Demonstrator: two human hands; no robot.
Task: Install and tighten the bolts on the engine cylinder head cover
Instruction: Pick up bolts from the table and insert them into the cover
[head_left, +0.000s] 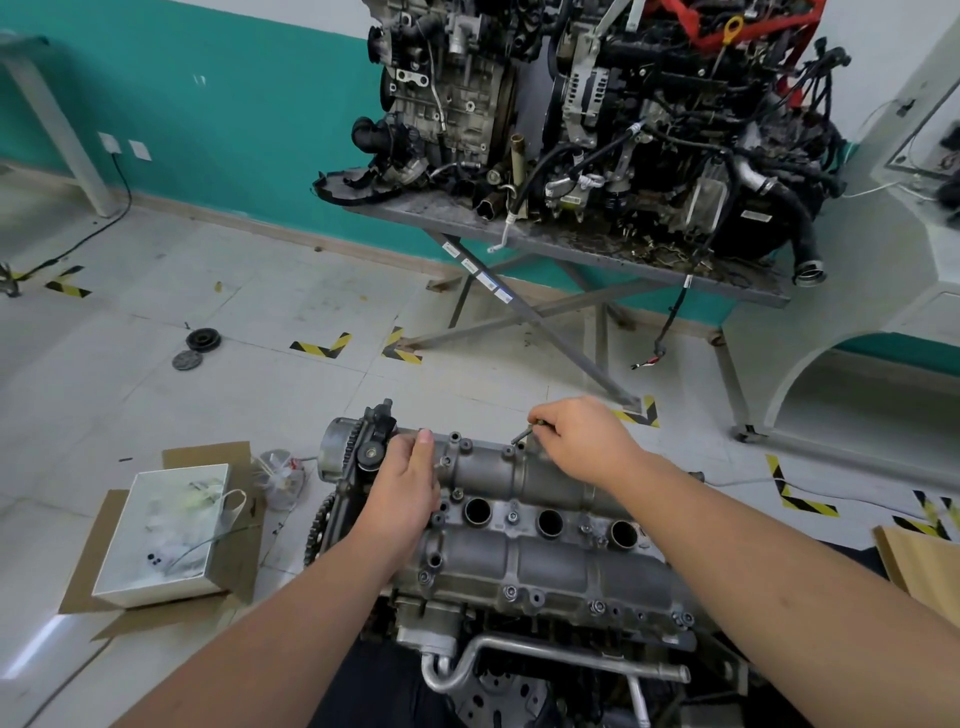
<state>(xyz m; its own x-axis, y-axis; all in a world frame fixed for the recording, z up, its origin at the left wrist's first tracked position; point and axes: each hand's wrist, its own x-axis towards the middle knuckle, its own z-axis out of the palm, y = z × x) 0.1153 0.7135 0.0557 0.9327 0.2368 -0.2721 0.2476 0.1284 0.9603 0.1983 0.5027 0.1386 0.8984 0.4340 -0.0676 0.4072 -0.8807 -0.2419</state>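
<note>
The grey metal cylinder head cover (545, 566) lies low in the middle of the view, with three round plug holes and several bolts seated along its edges. My left hand (408, 480) rests on its left end, fingers laid over the far edge near the sprocket. My right hand (584, 439) hovers over the far edge and pinches a dark bolt (521, 435) that points down-left toward a hole in the cover. The bolt's tip is close to the cover; whether it touches is unclear.
A white box (166, 535) with small parts sits on cardboard to the left, beside a plastic bag (283, 475). Behind stands a metal table (571, 244) loaded with two dirty engines. A black pulley (202, 340) and disc lie on the tiled floor.
</note>
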